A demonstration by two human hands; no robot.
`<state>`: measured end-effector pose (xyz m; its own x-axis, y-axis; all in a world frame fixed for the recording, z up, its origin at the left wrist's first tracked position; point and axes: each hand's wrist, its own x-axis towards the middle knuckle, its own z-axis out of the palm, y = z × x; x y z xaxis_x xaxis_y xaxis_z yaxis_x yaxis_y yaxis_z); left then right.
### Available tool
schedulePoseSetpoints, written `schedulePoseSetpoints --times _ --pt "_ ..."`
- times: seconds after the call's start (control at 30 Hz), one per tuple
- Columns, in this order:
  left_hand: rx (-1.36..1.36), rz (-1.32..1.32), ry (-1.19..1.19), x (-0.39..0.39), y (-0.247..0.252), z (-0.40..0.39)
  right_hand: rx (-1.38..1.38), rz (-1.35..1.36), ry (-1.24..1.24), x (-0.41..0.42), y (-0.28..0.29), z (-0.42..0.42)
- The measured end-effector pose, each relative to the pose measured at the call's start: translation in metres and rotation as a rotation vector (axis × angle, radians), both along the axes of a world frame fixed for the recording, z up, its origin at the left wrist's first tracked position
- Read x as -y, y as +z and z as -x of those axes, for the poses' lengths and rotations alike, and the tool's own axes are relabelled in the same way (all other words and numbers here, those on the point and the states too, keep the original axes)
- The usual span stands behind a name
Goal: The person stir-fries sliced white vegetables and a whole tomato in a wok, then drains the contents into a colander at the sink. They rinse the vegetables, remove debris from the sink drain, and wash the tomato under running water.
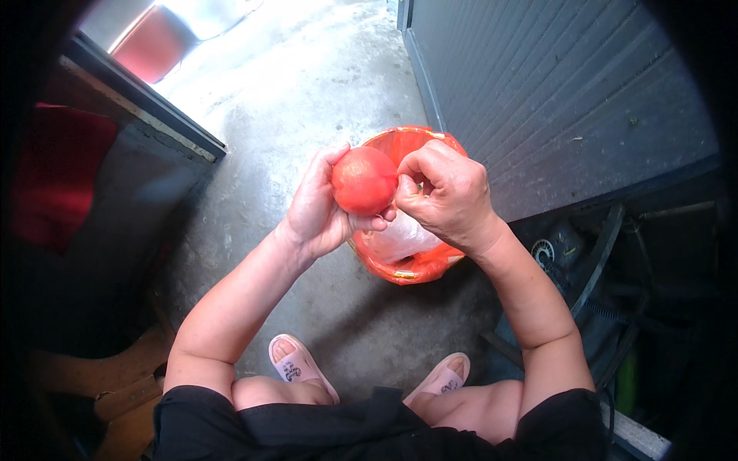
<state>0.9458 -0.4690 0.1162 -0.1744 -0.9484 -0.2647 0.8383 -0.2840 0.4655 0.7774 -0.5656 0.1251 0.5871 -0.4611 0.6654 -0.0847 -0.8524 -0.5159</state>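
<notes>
A round red tomato (362,181) rests in my left hand (311,216), the thumb along its far side and the fingers curled beneath it. My right hand (452,193) is at the tomato's right side. Its thumb and index finger pinch a thin bit of red skin at the tomato's edge. Below both hands stands a round waste bin (403,278) lined with an orange-red plastic bag. Crumpled clear plastic (403,237) lies inside it, and my right hand hides part of the opening.
A grey ribbed door panel (565,104) rises at the right, with a metal frame (599,259) below it. A door frame edge (144,104) and red cloth (63,173) are at the left. Wooden furniture (115,369) is at lower left. My slippered feet (300,369) rest on the concrete floor (277,104).
</notes>
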Motion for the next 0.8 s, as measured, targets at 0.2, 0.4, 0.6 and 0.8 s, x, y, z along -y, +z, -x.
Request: schedulePoseSetpoints --times 0.2,0.4,0.6,0.8 --pt "0.044 0.037 -0.099 0.006 -0.009 -0.011 -0.026 -0.026 0.016 0.003 -0.004 -0.004" --pt "0.067 -0.022 -0.15 0.014 -0.028 -0.023 -0.023 -0.094 -0.001 0.014 -0.019 -0.009" --pt "-0.047 -0.031 -0.194 0.021 -0.044 -0.031 -0.06 -0.305 -0.007 0.018 -0.021 -0.018" --pt "-0.168 -0.069 -0.125 -0.002 -0.02 -0.03 -0.093 -0.879 0.107 0.001 0.022 -0.018"
